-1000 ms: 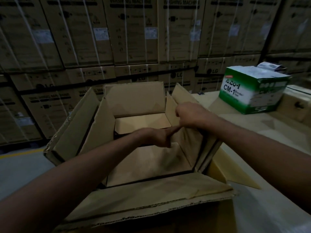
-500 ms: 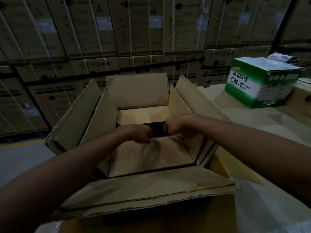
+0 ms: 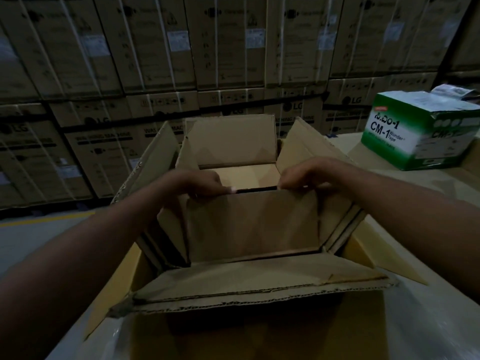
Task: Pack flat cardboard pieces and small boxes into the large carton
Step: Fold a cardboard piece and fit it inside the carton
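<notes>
Fingers point(image 3: 220, 189) of left hand point(image 3: 200, 187) and right hand point(image 3: 311, 175) curl over the top edge of a flat cardboard piece point(image 3: 252, 224), gripping it. Piece extends below the fingers, inside the open large carton point(image 3: 259, 284). Green CM-1 tape box point(image 3: 415, 136) sits on the counter point(image 3: 389, 183), well apart beyond the right fingers.

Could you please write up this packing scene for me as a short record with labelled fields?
setting: stacked washing-machine cartons behind a pale table, dim light
large carton: open, flaps spread outward
flat cardboard piece: inside the large carton, held by its top edge
left hand: grips the left end of that edge
right hand: grips the right end of that edge
green tape box: on the table at far right, apart from the carton
</notes>
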A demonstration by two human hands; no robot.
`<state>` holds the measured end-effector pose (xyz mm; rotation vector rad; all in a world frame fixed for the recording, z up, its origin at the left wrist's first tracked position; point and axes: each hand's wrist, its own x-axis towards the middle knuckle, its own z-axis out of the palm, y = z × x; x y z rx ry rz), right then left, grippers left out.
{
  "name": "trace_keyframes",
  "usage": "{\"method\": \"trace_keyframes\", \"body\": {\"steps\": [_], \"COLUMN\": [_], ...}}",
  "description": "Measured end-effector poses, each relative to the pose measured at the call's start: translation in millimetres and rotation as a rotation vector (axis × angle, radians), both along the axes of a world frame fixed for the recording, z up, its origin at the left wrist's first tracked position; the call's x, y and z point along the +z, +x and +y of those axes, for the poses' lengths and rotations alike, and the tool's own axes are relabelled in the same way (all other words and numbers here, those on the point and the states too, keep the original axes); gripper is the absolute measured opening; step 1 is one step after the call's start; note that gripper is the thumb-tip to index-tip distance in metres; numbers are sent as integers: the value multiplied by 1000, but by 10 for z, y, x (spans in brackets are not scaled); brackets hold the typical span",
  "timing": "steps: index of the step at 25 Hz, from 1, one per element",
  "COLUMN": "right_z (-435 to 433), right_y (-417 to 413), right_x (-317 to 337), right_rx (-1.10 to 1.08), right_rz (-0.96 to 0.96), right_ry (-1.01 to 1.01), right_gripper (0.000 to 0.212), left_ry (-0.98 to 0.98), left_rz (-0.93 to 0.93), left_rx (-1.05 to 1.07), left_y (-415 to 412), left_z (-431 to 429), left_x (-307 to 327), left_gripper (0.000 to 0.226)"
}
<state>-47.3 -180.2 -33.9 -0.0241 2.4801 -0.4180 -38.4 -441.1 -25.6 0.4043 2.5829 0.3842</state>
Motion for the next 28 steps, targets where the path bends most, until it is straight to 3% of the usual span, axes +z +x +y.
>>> {"method": "trace_keyframes", "body": {"steps": [3, 6, 8, 13, 18, 23, 25, 28], "right_z": [103, -114, -261, -372, -498, -465, -435, -442], "right_y": [78, 284, 336, 146, -142, -497, -662, -984], "right_x": [9, -231, -346, -372, -646, -939, -994, -893], "right_rx": [165, 420, 486, 393, 271, 157, 154, 124], "right_rz": [-424, -485, -465, -268, -105, -17, 205, 637], "right_ry": [27, 404, 566, 603, 605, 462, 424, 378], "right_gripper": [41, 69, 80, 88, 88, 96, 91, 100], "left_ry": [-84, -316, -333, -257, -401, -491, -523, -525], "left_rz": [-375, -558, -561, -445, -113, -46, 32, 277], "left_rx": [-157, -253, -264, -183, -205, -204, -196, -157], "left_y": [172, 361, 404, 110, -305, -732, -914, -1138], "left_z": [-93, -83, -84, -133, -26, 56, 60, 17], "left_x": [89, -334, -522, -655, -897, -1121, -1118, -1010], "left_gripper": [21, 48, 56, 79, 90, 92, 99, 100]}}
